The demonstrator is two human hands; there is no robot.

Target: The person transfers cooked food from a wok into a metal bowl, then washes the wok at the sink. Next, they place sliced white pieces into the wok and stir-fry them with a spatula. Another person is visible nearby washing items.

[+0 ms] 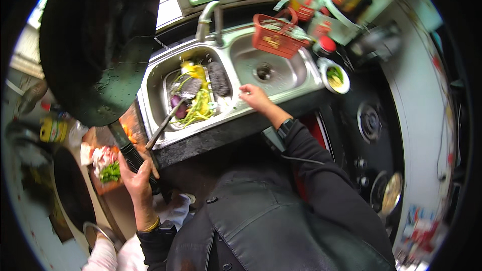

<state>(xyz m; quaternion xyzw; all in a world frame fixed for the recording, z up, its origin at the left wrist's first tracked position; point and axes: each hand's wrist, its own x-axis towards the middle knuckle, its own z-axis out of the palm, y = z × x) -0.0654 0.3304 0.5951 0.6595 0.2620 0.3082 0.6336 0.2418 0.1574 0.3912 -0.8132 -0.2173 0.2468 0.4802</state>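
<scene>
My left hand (137,175) grips the black ribbed handle (131,158) of a large dark wok (101,52). The wok is raised and tilted at the left, with wet drops on its surface. My right hand (256,99) is at the front of the divider between two steel sink basins, fingers curled; whether they pinch something small is unclear. In the left basin (154,75) lie a purple eggplant (180,107), green stems (197,111), yellowish scraps and a dark scrubbing pad (218,79). A metal ladle (190,88) rests there too, its handle crossing the rim near my left hand.
A red plastic basket (276,37) sits over the right basin (244,60), below sauce bottles. A white bowl of chopped greens (335,77) stands beside a gas hob (369,120). Cut meat (103,158) and greens lie on a board at left. Another person's sleeve (99,254) shows lower left.
</scene>
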